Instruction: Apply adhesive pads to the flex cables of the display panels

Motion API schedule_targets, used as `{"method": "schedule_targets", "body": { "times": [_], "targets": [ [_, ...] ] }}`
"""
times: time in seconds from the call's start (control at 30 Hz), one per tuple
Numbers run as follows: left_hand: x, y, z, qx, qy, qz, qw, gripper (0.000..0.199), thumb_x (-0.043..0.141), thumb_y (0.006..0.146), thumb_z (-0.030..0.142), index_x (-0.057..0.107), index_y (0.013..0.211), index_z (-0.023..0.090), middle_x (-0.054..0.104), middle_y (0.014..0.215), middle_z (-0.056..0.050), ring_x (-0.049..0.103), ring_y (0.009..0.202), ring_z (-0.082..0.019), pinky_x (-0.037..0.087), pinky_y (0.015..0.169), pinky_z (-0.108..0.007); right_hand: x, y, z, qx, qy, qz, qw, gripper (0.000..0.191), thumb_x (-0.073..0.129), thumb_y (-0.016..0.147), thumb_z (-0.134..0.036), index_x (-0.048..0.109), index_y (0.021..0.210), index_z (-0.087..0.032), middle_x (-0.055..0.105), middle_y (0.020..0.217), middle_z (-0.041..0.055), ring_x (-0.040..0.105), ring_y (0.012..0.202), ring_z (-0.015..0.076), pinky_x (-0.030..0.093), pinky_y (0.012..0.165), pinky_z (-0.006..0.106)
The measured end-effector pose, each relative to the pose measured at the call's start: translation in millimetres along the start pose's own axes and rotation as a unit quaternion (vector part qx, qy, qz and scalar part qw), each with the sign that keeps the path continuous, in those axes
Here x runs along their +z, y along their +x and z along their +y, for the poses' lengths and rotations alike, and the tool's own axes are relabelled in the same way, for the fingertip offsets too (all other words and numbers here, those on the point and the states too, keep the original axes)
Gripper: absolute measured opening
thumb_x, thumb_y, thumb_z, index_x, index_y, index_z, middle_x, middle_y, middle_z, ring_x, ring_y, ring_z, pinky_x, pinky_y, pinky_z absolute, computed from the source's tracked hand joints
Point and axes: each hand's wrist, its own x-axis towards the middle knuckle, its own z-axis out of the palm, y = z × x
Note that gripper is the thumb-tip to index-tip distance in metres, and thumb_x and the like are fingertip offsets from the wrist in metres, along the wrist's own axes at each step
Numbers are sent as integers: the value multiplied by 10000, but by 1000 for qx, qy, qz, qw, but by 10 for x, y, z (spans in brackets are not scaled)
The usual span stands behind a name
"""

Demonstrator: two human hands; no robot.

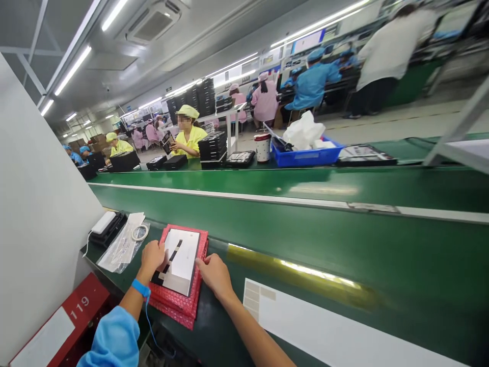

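A flat dark tablet-like device [179, 260] lies on a stack of red foam pads [191, 306], its face mostly covered by a white sheet with a black strip across it. My left hand [152, 257] has its fingers curled against the device's left edge, and a blue wrist strap [141, 288] with a thin coiled cord circles that wrist. My right hand [216, 275] rests at the device's lower right edge, its fingertips touching there. Beneath both hands, the device's underside is hidden.
To the left sit a black tray holding a white adapter [103, 223] and a clear bag with a cable coil [139, 233]. A white sheet [305, 326] lies on the green conveyor belt [344, 239]. Beyond the belt, co-workers sit near black boxes and a blue crate [305, 158].
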Motion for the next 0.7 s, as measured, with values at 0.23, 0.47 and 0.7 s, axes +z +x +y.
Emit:
{"method": "schedule_targets", "body": {
  "times": [0.23, 0.47, 0.7],
  "targets": [
    [340, -991, 986, 204, -210, -191, 937, 365, 595, 1001, 385, 633, 718, 158, 511, 652, 36, 491, 644, -120, 370, 600, -240, -866, -347, -167, -85, 341, 58, 934, 562, 616, 779, -744, 414, 779, -220, 450, 724, -36, 317, 500, 81, 293, 470, 247],
    [614, -1364, 1777, 281, -352, -317, 834, 285, 596, 900, 344, 730, 762, 133, 632, 676, -2, 518, 642, -129, 369, 599, -241, -1715, -695, -58, -123, 419, 123, 891, 570, 865, 645, -639, 537, 796, -198, 548, 792, -13, 480, 596, 82, 403, 527, 209],
    [537, -1150, 2125, 331, -379, -295, 812, 308, 630, 862, 407, 726, 720, 151, 598, 643, 15, 481, 637, -130, 308, 599, -266, -2214, -767, 16, -169, 286, 137, 933, 555, 949, 636, -631, 714, 808, -158, 665, 771, 44, 612, 724, 153, 523, 690, 260]
  ]
}}
